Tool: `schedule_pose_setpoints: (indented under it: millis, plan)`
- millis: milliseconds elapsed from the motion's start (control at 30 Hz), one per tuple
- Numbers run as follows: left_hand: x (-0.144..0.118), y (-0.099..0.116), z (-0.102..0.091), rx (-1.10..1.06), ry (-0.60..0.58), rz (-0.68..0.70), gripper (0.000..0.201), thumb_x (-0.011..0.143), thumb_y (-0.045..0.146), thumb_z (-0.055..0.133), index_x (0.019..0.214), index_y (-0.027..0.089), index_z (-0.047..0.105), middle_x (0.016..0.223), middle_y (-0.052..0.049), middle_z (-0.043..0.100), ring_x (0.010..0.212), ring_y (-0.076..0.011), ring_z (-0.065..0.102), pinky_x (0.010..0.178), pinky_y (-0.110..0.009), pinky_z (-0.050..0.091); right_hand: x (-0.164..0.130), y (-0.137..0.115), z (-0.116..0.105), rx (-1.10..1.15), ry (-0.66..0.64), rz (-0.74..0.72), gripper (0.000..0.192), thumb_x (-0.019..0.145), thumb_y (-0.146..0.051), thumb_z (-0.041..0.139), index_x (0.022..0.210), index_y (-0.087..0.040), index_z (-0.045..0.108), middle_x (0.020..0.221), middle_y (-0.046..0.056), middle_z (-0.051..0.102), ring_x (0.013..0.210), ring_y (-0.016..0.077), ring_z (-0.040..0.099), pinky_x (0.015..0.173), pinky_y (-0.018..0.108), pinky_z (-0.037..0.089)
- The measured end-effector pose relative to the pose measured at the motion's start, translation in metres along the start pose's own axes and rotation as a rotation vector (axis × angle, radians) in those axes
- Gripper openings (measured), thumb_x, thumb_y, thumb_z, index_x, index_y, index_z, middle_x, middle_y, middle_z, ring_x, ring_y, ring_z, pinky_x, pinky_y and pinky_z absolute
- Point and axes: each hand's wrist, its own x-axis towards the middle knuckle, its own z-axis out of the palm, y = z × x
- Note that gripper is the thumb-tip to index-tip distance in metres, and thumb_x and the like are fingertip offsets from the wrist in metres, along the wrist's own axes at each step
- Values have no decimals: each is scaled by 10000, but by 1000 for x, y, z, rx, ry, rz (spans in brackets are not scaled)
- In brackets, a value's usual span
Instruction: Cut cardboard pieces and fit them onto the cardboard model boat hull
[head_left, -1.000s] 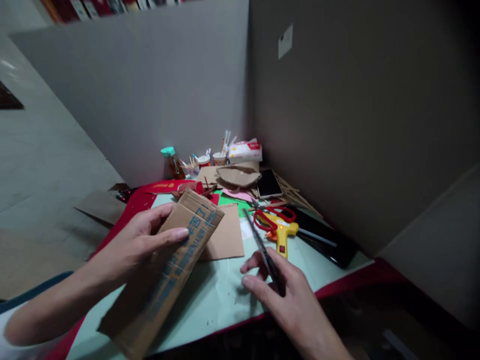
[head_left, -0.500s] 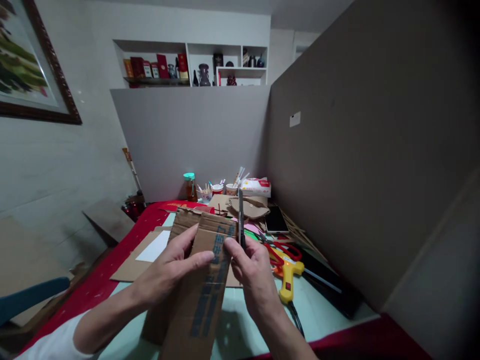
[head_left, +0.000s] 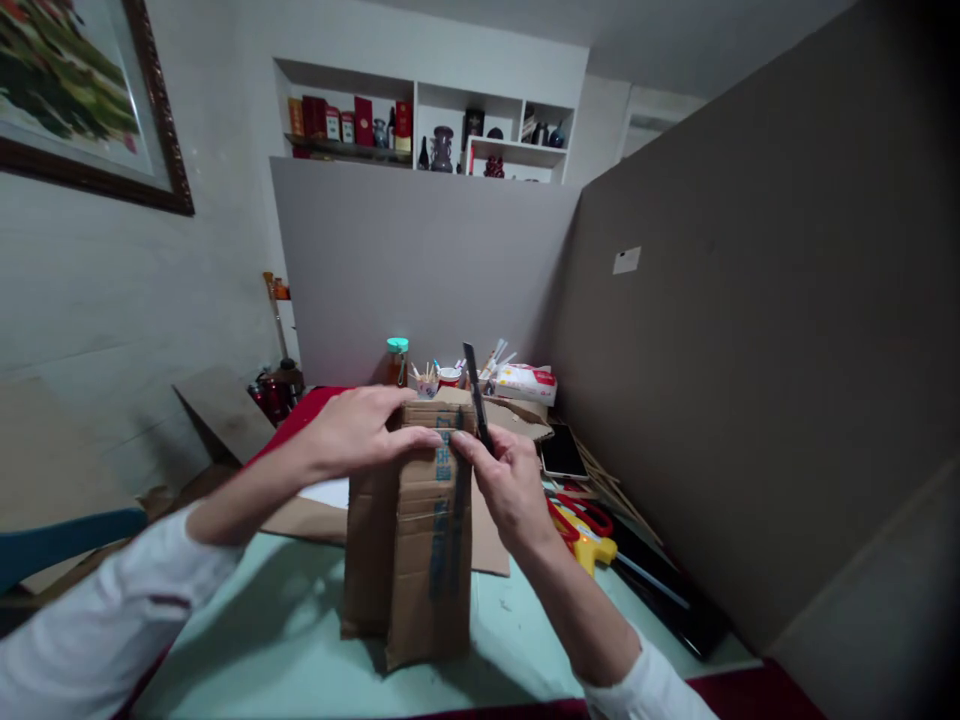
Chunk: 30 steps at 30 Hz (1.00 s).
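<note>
A folded piece of brown cardboard [head_left: 431, 560] with blue printing stands upright over the table, held near its top by both hands. My left hand [head_left: 360, 430] grips its upper left edge, thumb across the front and fingers behind. With my right hand [head_left: 510, 485] I pinch the upper right edge between thumb and fingers. That same hand also holds a utility knife [head_left: 475, 395], its dark blade pointing up and tilted slightly left. The fingers behind the cardboard are hidden.
Right of the cardboard lie a yellow glue gun [head_left: 595, 548], red-handled scissors [head_left: 592, 515], a phone [head_left: 564, 453] and thin wooden sticks [head_left: 615, 487]. Cups of sticks [head_left: 449, 378], a bottle [head_left: 397, 362] and a tissue pack [head_left: 526, 382] stand behind. Grey panels [head_left: 420, 260] border the table.
The cardboard has swung from leaning toward me to nearly upright. My left hand has moved up to its top edge. The knife now tilts left, and the view has shifted.
</note>
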Motion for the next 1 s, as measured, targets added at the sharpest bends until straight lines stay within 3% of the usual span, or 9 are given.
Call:
schedule_pose_setpoints:
  millis: [100, 200, 300, 433, 567, 700, 833, 933, 1000]
  plan:
    - [15, -5, -26, -81, -186, -46, 296, 676, 473, 779, 685, 182, 727, 667, -14, 683, 699, -237, 637, 634, -302, 455, 2, 1, -1, 30, -87, 73, 228, 778, -394, 754, 737, -175, 706, 634, -47, 556, 527, 88, 395, 516, 224, 340]
    - [15, -13, -33, -233, -199, -108, 261, 694, 440, 756, 722, 181, 740, 680, -15, 706, 674, -213, 647, 619, -287, 472, -4, 8, -3, 69, -163, 171, 275, 783, -436, 752, 790, -164, 713, 633, -55, 501, 484, 60, 263, 442, 211, 182]
    - [6, -26, -23, -376, -181, -166, 271, 716, 449, 726, 780, 186, 739, 746, -27, 741, 692, -210, 669, 655, -306, 505, -11, 18, -2, 89, -183, 244, 306, 779, -450, 738, 825, -148, 722, 641, -41, 509, 490, 59, 267, 437, 204, 143]
    - [-6, -51, 2, -434, -142, -239, 297, 704, 453, 724, 748, 160, 712, 716, -34, 722, 661, -206, 648, 603, -297, 474, -13, 38, 6, 41, -151, 272, 298, 761, -433, 730, 852, -150, 746, 658, -13, 627, 489, 84, 417, 450, 212, 290]
    - [-6, -80, 20, -410, -144, -308, 320, 693, 476, 722, 700, 161, 670, 643, 3, 668, 617, -179, 599, 560, -270, 413, -4, 68, 16, -79, -118, 264, 280, 909, -420, 650, 961, -151, 709, 916, 40, 720, 814, 187, 665, 743, 336, 531]
    - [7, -99, 14, -407, -392, -365, 312, 668, 448, 780, 724, 154, 692, 633, 8, 662, 587, -168, 599, 524, -260, 400, 2, 87, 25, -245, -183, 300, 277, 960, -371, 628, 1121, -147, 652, 1107, 51, 677, 922, 213, 676, 792, 390, 570]
    - [15, -103, 14, -418, -619, -369, 191, 797, 310, 766, 858, 147, 689, 783, 3, 690, 670, -146, 632, 598, -272, 491, -6, 87, 38, -377, -300, 326, 244, 949, -374, 638, 975, -134, 674, 933, 10, 684, 788, 178, 667, 697, 325, 556]
    - [6, -111, 24, -398, -619, -402, 161, 887, 284, 692, 835, 138, 650, 745, 22, 634, 623, -126, 599, 582, -273, 512, -12, 80, 33, -460, -359, 348, 279, 949, -394, 598, 919, -129, 677, 759, -2, 665, 650, 150, 629, 583, 264, 488]
    - [-6, -122, 32, -389, -547, -427, 166, 905, 299, 672, 865, 140, 642, 761, 22, 621, 619, -121, 588, 569, -267, 511, -11, 74, 17, -536, -365, 354, 347, 964, -437, 526, 1005, -122, 667, 784, 35, 691, 667, 169, 640, 568, 261, 462]
